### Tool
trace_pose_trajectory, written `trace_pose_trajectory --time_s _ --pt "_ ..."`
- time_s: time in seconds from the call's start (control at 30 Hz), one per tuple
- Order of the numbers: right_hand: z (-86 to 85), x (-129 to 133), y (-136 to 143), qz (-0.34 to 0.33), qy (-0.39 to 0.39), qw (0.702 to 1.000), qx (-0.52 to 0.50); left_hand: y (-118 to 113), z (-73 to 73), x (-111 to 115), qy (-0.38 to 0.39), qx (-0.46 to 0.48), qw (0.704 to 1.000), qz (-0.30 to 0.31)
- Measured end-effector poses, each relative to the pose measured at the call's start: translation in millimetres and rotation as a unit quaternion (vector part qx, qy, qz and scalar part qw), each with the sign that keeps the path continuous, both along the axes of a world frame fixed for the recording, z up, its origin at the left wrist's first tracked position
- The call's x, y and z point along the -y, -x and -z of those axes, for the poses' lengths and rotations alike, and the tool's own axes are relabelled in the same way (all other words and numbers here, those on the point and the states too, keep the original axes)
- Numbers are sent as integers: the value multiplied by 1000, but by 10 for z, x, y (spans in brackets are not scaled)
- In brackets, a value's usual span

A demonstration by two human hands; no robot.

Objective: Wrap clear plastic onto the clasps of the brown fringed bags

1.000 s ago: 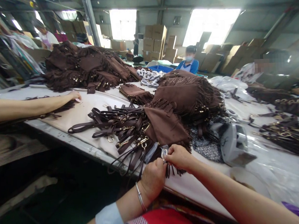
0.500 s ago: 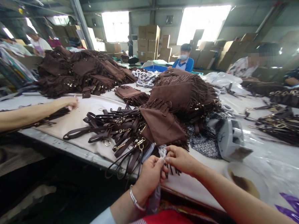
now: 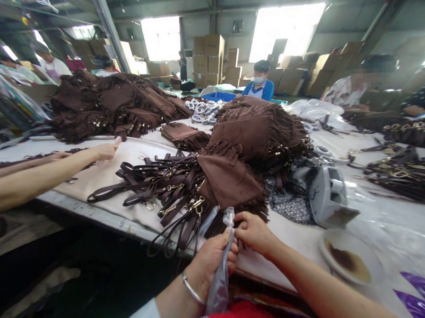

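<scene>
While the left hand (image 3: pixel 212 254) closes around a long grey translucent plastic sleeve (image 3: pixel 218 277), the right hand (image 3: pixel 254 230) has its fingertips together at the sleeve's upper end; whether they clamp it, I cannot tell. The sleeve is near, at the front edge of the white-covered table (image 3: pixel 291 240). It looks light, limp and slightly slippery, easy to crease or tear, so its bunched upper end seems the surest place to grasp.

Near, to the right, a round whitish dish (image 3: pixel 374 264) contains something dark brown. Beyond it, an angular white plastic container (image 3: pixel 316 201) leans over; its contents are unclear. Far away, a blue plastic bin (image 3: pixel 227 97) has pale material at its top, and stacked brown cardboard boxes (image 3: pixel 214 64) hide whatever they hold.
</scene>
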State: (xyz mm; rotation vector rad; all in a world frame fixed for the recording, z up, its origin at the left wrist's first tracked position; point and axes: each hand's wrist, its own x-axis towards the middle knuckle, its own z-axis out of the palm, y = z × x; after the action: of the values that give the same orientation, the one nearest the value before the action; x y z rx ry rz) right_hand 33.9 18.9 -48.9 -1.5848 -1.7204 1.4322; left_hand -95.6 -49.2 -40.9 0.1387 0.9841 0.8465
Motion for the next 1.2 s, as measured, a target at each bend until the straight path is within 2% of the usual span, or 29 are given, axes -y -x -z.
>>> trace_pose_trajectory --time_s 0.1,0.17,0.23,0.3,0.37,0.4,0.47,0.5,0.53,0.6,0.67,0.77,0.87,0.97,1.03,1.2 --pt "45 11 -31 18 -15 1000 20 -80 -30 14 -68 -93 993 9" --pt "4 60 -75 48 -4 999 -2 -141 -48 10 -109 -163 981 -7" --pt "-74 145 -126 58 39 995 -70 -201 -60 2 -132 -208 969 -20" --pt "-147 236 -176 34 94 982 -160 -251 -69 -3 -163 -247 955 -9" --pt "-186 292 -226 8 116 970 -215 -272 -80 -2 -230 -300 926 21" --pt "-193 300 -253 14 111 969 -222 -268 -87 0 -277 -334 900 35" --pt "-193 275 -311 56 97 968 -223 -239 -107 0 -365 -394 841 61" --pt "-195 250 -341 83 101 964 -229 -219 -116 -5 -387 -403 826 74" --pt "-202 221 -371 107 115 957 -245 -201 -124 -15 -384 -398 829 84" --pt "-237 170 -425 124 178 930 -296 -177 -130 -47 -311 -343 883 80" --pt "-285 140 -465 100 270 894 -344 -176 -123 -91 -214 -258 941 47" --pt "-318 142 -497 66 355 852 -379 -204 -96 -156 -155 -123 980 27" --pt "-277 172 -509 51 350 845 -401 -242 -62 -208 -143 20 988 45" --pt "-224 191 -513 37 343 845 -408 -269 -33 -241 -139 95 985 34" --pt "-210 196 -510 35 342 847 -406 -276 -24 -251 -146 102 984 20" --pt "-199 205 -473 41 341 851 -397 -289 -27 -239 -163 46 986 -15"
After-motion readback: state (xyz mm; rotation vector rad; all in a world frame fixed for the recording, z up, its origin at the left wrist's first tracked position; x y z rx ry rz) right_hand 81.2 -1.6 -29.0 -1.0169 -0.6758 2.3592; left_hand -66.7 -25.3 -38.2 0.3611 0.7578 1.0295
